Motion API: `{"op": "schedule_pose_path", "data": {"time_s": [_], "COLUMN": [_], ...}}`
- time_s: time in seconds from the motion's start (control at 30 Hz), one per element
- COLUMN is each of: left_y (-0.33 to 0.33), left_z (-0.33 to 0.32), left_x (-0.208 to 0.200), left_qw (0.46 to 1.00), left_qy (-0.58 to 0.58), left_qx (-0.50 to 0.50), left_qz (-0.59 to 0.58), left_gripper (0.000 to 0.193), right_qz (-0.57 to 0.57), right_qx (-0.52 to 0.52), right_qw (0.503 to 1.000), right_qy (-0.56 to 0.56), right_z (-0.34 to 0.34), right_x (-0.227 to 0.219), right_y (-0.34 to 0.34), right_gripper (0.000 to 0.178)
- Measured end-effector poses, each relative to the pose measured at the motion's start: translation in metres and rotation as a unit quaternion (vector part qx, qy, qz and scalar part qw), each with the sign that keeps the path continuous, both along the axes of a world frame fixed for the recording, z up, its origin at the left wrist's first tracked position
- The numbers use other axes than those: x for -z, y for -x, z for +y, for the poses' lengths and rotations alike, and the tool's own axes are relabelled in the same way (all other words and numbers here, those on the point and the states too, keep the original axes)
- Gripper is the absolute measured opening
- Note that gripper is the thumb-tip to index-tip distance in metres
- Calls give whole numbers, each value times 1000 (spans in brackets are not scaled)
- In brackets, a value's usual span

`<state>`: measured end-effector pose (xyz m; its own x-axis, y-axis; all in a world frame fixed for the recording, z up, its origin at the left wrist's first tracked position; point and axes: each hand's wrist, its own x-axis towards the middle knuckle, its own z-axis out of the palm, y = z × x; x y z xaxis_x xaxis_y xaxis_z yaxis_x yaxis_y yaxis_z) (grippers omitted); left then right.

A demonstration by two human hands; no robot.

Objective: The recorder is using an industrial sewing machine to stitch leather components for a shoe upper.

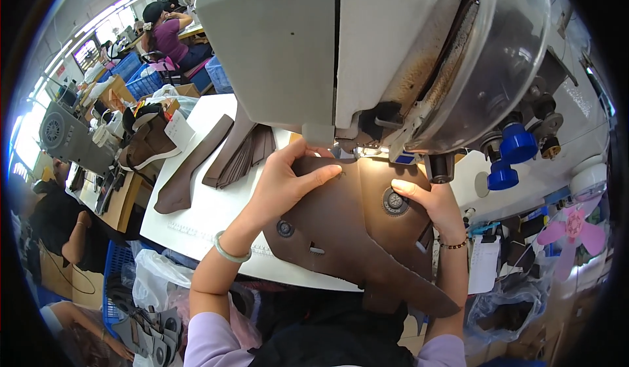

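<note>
A brown leather shoe upper (pixel 331 219) hangs flat between my hands, its top edge under the lit working point of a large grey machine (pixel 275 46). It bears round embossed emblems and small slots, and its pointed lower end reaches down toward my lap. My left hand (pixel 288 180) grips the upper's top left part, thumb on the face, other fingers mostly hidden behind. At the right part, my right hand (pixel 432 203) pinches the leather beside an emblem; its thumb lies on top and the remaining fingers are out of sight underneath.
More brown leather pieces (pixel 246 157) lie on the white table (pixel 190 226) to the left, near a brown boot (pixel 147 141). Blue knobs (pixel 517 144) project from the machine's right side. A pink fan (pixel 574 226) stands far right. At left, a co-worker (pixel 65 216) sits close by.
</note>
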<state>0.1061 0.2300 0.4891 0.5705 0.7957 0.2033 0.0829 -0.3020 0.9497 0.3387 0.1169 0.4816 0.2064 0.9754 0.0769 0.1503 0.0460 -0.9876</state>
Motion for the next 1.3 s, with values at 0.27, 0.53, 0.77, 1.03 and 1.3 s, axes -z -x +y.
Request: {"op": "schedule_pose_path", "data": {"time_s": [0.27, 0.53, 0.77, 1.03, 1.3], "left_y": [-6, -7, -6, -5, -9], "left_z": [2, 8, 9, 9, 14], "left_x": [6, 3, 1, -4, -16], "left_qw": [994, 992, 990, 990, 991], "left_qy": [-108, -124, -141, -137, -124], "left_qx": [1, 17, 16, 13, 31], "left_qz": [4, 4, -1, 37, 33], "left_gripper": [31, 28, 29, 28, 33], "right_qz": [28, 34, 49, 137, 123], "right_qx": [-31, -13, 11, 6, 25], "right_qw": [998, 998, 999, 990, 992], "right_qy": [-39, -44, -6, -11, -10], "right_z": [-1, -5, -5, -5, 0], "right_x": [9, 10, 19, 19, 21], "right_y": [-2, -1, -5, -2, -4], "right_gripper": [21, 33, 52, 47, 46]}}
